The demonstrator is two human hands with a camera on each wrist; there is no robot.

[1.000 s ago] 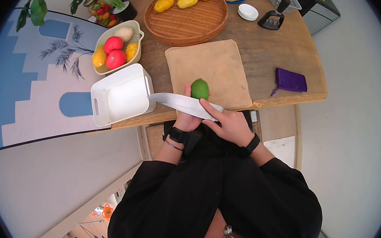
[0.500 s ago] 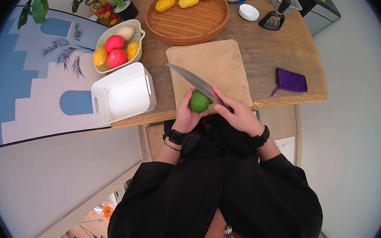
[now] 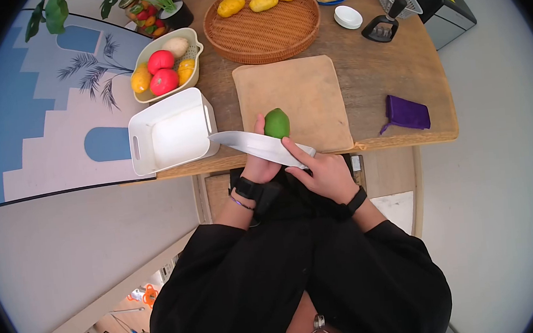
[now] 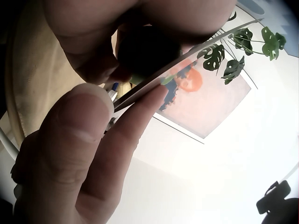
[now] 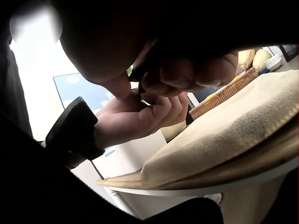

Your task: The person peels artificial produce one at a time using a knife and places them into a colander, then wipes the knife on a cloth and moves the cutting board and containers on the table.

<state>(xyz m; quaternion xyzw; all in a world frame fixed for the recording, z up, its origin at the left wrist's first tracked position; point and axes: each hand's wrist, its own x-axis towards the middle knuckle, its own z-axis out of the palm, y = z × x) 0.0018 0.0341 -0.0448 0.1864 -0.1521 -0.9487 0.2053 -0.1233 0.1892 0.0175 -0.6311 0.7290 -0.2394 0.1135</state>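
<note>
In the head view, my left hand [image 3: 261, 168] holds a smooth green fruit [image 3: 276, 123] with a slightly pointed top, over the front of a tan cloth [image 3: 304, 93]. My right hand [image 3: 328, 178] grips a large kitchen knife [image 3: 249, 144], its index finger laid along the blade. The blade points left and crosses in front of the left hand, at the lower side of the fruit. From the left wrist, the fruit [image 4: 149, 51] looks dark beneath the left fingers, with the blade's edge running close past it. Fingers hide the knife's handle in the head view.
A white bin [image 3: 172, 133] stands left of the cloth, beside a basket [image 3: 195, 57] of red and yellow produce. Behind lies a wicker tray [image 3: 261, 37] with yellow fruits. A purple pouch [image 3: 406, 112], black-handled tool [image 3: 382, 27] and white bowl [image 3: 347, 17] sit on the right.
Half a second ago the knife stood steeply along the fruit's right side; now it lies flatter, pointing left, with the fruit raised farther from the body. The pose resembles that of one second ago.
</note>
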